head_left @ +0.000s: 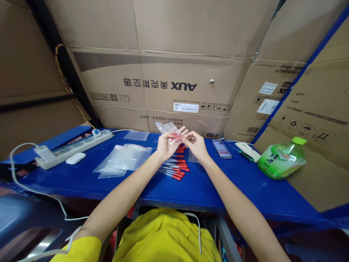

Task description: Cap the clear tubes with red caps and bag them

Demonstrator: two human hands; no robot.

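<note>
My left hand (165,145) is raised over the blue table (109,182), its fingers closed on a small clear plastic bag (167,128) with red-capped items inside. Facing it, my right hand (196,144) pinches the same bag at its right edge, where the red parts (177,137) show. Below both hands, several clear tubes with red caps (177,168) lie in a row on the table. A flat pile of clear plastic bags (122,159) rests to the left of my left hand.
A white power strip (75,146) with a plug and a white case (75,158) lie at the far left. A phone (222,149), a white device (248,150) and a tipped green bottle (282,160) lie at the right. Cardboard boxes (169,72) wall the back.
</note>
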